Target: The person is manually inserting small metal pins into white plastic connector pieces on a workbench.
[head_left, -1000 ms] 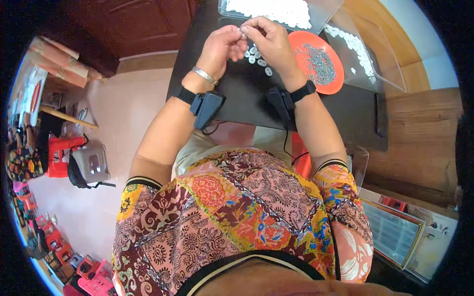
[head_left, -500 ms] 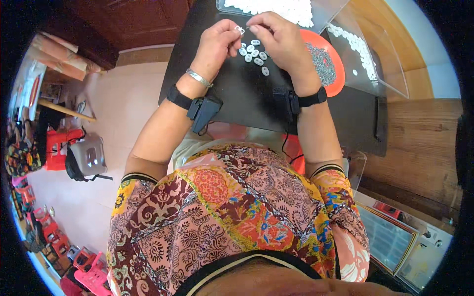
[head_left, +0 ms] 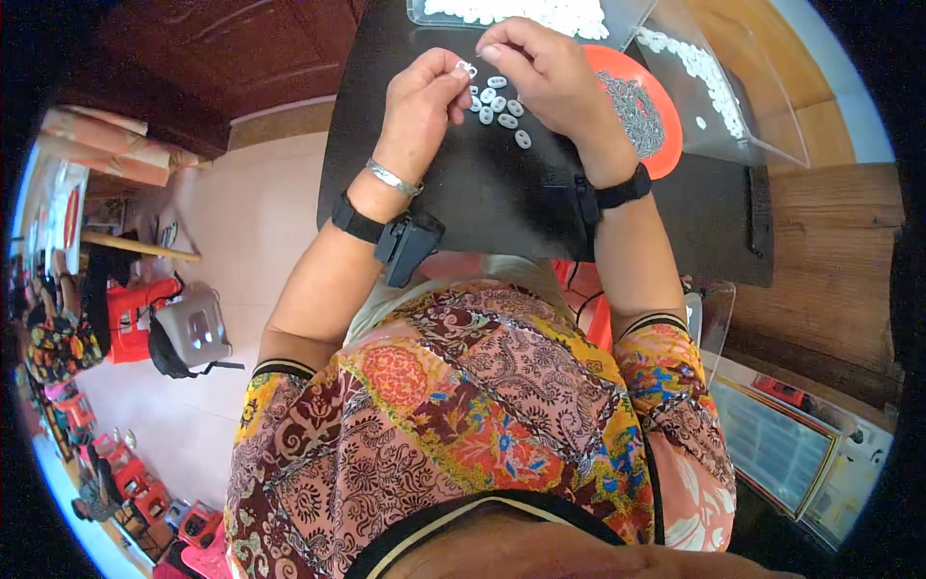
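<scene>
My left hand (head_left: 422, 96) pinches a small white plastic piece (head_left: 467, 70) with holes between thumb and forefinger. Just to the right, my right hand (head_left: 548, 82) has its thumb and forefinger pressed together near that piece, a small gap apart. Whatever sits in that pinch is too small to make out. Below and between both hands lies a loose group of white oval pieces (head_left: 511, 122), each with two holes, on the dark table (head_left: 482, 198). An orange-red plate (head_left: 666, 106) of small grey metal screws or nails (head_left: 637, 121) stands beside my right wrist, partly covered by it.
A clear tray (head_left: 417, 13) heaped with white pieces (head_left: 540, 13) stands at the far edge. At the right, a clear-walled bin (head_left: 776, 135) holds more white pieces (head_left: 699, 82). Black devices (head_left: 410, 249) are strapped to both wrists. Red stools and a grey chair (head_left: 193, 328) stand at left.
The view has shifted slightly. My right fingertips have drawn a little away from the white piece, which stays pinched in my left hand.
</scene>
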